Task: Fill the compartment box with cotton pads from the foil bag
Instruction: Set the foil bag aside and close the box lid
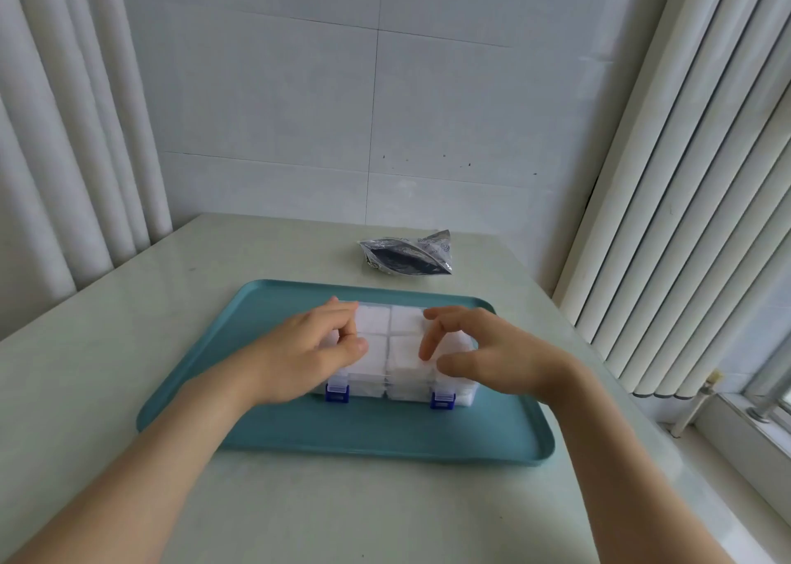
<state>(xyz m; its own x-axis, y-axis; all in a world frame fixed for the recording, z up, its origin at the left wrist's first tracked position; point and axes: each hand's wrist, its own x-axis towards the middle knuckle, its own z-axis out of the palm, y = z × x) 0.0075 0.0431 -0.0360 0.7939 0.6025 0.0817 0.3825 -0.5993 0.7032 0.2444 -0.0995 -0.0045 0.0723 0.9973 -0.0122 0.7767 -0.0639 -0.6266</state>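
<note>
A clear compartment box (396, 349) with two blue latches on its front stands on a teal tray (342, 431). White cotton pads (406, 321) show through its clear lid in every compartment I can see. My left hand (314, 347) lies on the box's left part with curled fingers. My right hand (483, 349) rests on the right part, fingertips touching the lid. Whether either hand grips anything is unclear. The silver foil bag (408, 255) lies open on the table behind the tray, apart from both hands.
The tray sits on a pale table (128, 306) in a corner. A tiled wall is behind, with white curtains at left and right. A window sill runs along the right edge.
</note>
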